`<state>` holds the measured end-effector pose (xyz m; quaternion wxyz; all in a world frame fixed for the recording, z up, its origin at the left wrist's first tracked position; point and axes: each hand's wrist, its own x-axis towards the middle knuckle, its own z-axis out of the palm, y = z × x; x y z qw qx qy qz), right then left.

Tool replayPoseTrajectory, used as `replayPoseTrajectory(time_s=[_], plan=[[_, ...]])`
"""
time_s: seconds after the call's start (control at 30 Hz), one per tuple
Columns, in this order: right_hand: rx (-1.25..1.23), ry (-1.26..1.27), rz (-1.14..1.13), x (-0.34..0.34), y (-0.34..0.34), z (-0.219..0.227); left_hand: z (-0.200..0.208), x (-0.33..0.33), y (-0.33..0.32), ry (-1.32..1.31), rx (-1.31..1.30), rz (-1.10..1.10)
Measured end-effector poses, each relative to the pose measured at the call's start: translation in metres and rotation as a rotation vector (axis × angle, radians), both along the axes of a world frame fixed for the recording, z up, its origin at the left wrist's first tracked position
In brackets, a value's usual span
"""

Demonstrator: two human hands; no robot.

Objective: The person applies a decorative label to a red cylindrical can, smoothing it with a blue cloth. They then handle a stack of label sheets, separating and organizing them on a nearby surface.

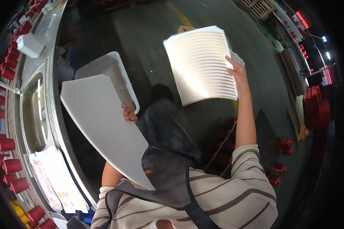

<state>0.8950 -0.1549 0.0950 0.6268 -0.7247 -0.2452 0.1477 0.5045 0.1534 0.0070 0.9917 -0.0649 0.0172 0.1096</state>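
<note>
My left hand (129,112) is closed round the right edge of a flat white panel (103,110). The panel has clipped corners and slants from the sink side down to my apron. My left forearm is mostly hidden beneath it. Out to the right, my right hand (237,72) grips the right edge of a white, slightly bowed sheet (200,65) that shows bright and dark ribs across its face. My fingers and thumb lie over that edge; part of the hand is behind the sheet. The two pieces are held apart from each other.
A white plastic tub (124,72) stands on the floor behind the left panel. Along the left runs a metal counter with a sink (36,110), a curved tap (4,88), a white jug (30,45) and several red spools (12,165). A brown box (184,29) shows behind the sheet.
</note>
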Motion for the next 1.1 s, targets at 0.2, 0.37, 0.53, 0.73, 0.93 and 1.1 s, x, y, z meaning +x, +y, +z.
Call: replayPoseTrajectory(time_s=[0.2, 0.37, 0.53, 0.73, 0.93, 1.1], plan=[[0.051, 0.152, -0.180, 0.047, -0.016, -0.065, 0.002, 0.001, -0.004, 0.117, 0.085, 0.059], [-0.654, -0.556, -0.389, 0.101, -0.077, -0.169, -0.029, 0.017, 0.007, 0.105, 0.119, -0.029], [-0.991, -0.289, -0.478, 0.059, -0.030, -0.147, -0.016, 0.024, 0.010, 0.211, 0.152, 0.019], [-1.232, -0.096, -0.527, 0.041, -0.026, -0.150, -0.042, 0.062, 0.015, 0.155, 0.075, -0.054], [-0.873, 0.136, -0.315, 0.071, -0.058, -0.165, -0.029, 0.124, 0.010, 0.086, -0.005, -0.192], [-0.631, -0.122, -0.262, 0.063, -0.039, -0.136, -0.024, 0.167, 0.016, 0.109, -0.028, -0.210]])
